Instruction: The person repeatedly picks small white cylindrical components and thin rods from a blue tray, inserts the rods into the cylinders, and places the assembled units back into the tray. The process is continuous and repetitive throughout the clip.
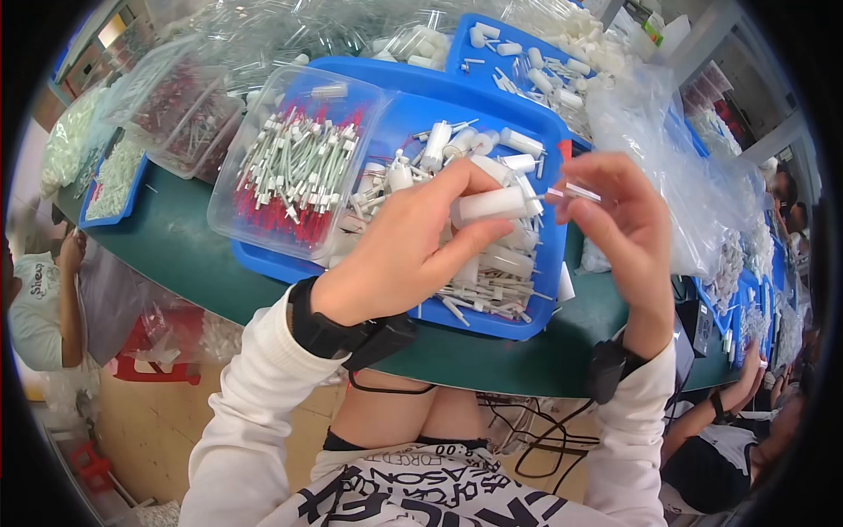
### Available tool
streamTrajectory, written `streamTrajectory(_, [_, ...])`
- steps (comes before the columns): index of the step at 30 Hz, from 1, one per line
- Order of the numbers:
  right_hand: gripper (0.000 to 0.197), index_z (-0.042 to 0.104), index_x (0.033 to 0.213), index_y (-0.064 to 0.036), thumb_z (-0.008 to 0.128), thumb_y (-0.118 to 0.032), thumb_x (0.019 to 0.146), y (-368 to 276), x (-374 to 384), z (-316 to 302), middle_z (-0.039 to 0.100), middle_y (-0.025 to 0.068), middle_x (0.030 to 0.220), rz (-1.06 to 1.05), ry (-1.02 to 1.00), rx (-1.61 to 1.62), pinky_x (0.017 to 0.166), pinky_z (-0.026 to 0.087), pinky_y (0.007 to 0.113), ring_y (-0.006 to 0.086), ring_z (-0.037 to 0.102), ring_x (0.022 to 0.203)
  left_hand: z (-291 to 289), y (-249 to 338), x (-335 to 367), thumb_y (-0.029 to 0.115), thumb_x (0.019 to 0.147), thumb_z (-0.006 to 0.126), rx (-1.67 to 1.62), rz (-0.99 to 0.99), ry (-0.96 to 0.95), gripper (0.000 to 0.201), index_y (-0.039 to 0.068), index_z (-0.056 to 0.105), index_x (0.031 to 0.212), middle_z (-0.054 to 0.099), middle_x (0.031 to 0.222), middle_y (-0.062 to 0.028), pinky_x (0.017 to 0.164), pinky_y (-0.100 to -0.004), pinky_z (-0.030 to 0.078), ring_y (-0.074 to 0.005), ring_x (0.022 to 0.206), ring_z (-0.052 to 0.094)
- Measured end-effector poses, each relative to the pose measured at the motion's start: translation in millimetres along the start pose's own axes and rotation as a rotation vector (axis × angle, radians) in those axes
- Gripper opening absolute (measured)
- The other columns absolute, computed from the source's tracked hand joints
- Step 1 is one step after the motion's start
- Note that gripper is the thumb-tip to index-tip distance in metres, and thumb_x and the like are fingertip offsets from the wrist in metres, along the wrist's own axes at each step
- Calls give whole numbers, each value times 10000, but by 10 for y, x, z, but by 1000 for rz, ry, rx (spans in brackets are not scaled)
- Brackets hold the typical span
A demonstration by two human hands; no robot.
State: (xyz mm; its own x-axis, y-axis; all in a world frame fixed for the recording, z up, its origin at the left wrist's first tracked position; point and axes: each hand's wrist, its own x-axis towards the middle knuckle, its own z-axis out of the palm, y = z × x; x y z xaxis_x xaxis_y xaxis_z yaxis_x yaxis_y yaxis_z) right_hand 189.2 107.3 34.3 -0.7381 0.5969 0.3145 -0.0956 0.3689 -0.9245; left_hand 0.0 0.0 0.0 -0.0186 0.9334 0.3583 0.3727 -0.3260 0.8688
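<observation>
The left hand [408, 233] is closed around a white tube [489, 206], thumb along the near side and fingers curled over the far side, its end pointing right. The tube is above the right half of the blue tray [408, 119], short of the tray's right edge. The right hand [615, 215] is partly curled just past that edge, thumb and forefinger nearly together at a thin whitish stick [582, 192]; how firmly it is pinched I cannot tell.

The stick seems the likelier thing to be lost: so narrow a piece could roll out of a light pinch and, being past the tray's right edge, drop onto the green table [492, 379] instead. If the tube slipped, it would probably land among the heaped parts [496, 285] and be hard to pick out from similar white ones. Toward the tray's left edge, the clear box [226, 198] of red-and-white pieces could spill if the left forearm caught its near corner. The black cord [395, 389] below the left wrist might snag on the table's front edge.
</observation>
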Motion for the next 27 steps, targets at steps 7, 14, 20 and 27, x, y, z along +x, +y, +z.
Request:
streamTrajectory(7, [255, 588, 990, 35, 639, 30, 740, 243, -154, 101, 614, 99, 972, -144, 63, -14, 789, 464, 267, 162, 595, 885, 57, -56, 45, 115, 794, 592, 401, 260, 82, 206, -13, 583, 955, 599, 840, -123, 682, -322, 417, -278, 742, 558])
streamTrajectory(14, [238, 636, 948, -5, 670, -2, 713, 293, -167, 133, 647, 69, 885, -199, 95, -248, 704, 474, 242, 140, 620, 791, 77, -94, 38, 100, 789, 586, 386, 258, 63, 188, -11, 596, 941, 602, 820, -123, 676, -331, 418, -277, 727, 559])
streamTrajectory(20, [241, 640, 939, -6, 681, -10, 702, 317, -183, 182, 651, 79, 860, -255, 149, -190, 676, 479, 240, 149, 629, 765, 62, -80, 52, 84, 787, 585, 383, 279, 25, 178, -11, 603, 937, 609, 802, -124, 664, -336, 415, -276, 709, 554])
streamTrajectory(27, [218, 646, 905, -7, 687, -9, 691, 330, -180, 198, 648, 96, 862, -335, 49, -371, 671, 485, 250, 166, 631, 769, 24, -70, 38, 85, 781, 595, 299, 207, -107, 175, -11, 609, 927, 593, 766, -116, 653, -295, 412, -260, 705, 550])
